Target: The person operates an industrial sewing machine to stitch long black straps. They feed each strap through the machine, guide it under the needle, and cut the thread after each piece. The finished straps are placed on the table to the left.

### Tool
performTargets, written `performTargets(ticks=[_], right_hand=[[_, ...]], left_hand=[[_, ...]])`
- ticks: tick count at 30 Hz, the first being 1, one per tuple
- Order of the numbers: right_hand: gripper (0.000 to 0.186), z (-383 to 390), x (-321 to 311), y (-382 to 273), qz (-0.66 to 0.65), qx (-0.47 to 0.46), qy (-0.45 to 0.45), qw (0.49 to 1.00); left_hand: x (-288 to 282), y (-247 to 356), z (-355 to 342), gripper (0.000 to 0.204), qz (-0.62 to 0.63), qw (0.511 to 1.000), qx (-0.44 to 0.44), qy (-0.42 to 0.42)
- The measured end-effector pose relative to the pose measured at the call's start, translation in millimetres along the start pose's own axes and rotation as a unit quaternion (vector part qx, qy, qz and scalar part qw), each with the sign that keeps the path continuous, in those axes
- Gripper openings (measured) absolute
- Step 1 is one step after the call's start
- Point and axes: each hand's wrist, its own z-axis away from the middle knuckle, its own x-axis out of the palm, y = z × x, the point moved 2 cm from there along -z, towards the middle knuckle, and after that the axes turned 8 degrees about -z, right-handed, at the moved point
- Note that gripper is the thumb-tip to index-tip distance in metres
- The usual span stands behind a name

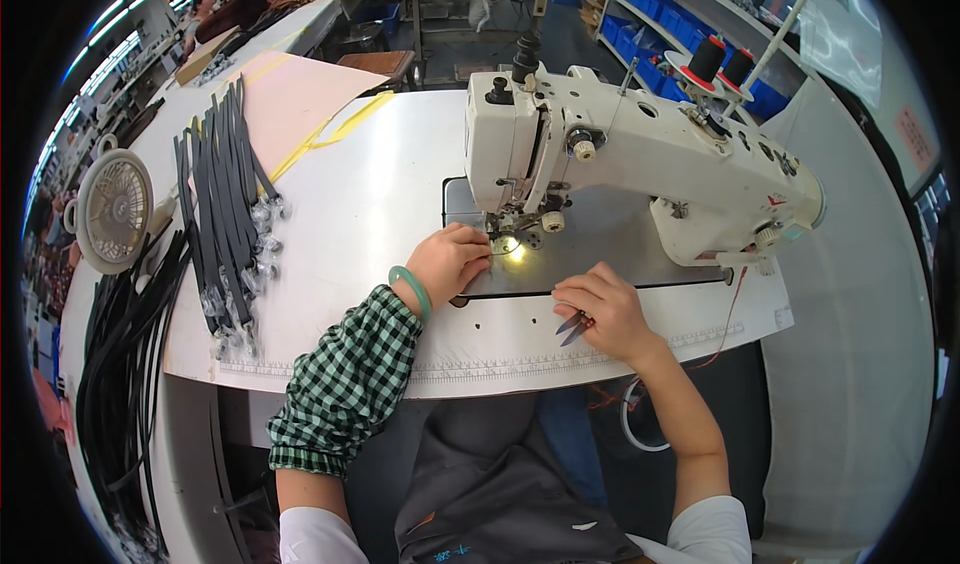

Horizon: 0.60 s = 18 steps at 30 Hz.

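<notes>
Left hand (450,263) bunches its fingers at the white metal sewing machine (690,164), hold indiscernible; right hand (608,309) curls round grey pointed metal snips (570,322), blades best kept aside.

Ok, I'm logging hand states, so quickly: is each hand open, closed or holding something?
Left hand: bent at the sewing machine; whether it grips anything can't be told.
Right hand: closed, holding small snips.

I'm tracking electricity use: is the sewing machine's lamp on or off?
On: a bright yellow light shines beneath the sewing machine, right of the left hand.
</notes>
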Motion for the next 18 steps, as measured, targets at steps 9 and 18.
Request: performTargets(ticks=[9, 18], right_hand=[[0.015, 5.5, -5.1, 3.8, 0.002, 0.007, 0.024, 1.000], [0.013, 28.7, -84.6, 53.3, -0.069, 0.144, 0.364, 0.918]], left_hand=[[2.2, -12.4, -7.5, 0.010, 0.006, 0.995, -0.093, -0.023], [19.9, -53.7, -47.1, 0.011, 0.051, 0.999, -0.008, -0.019]])
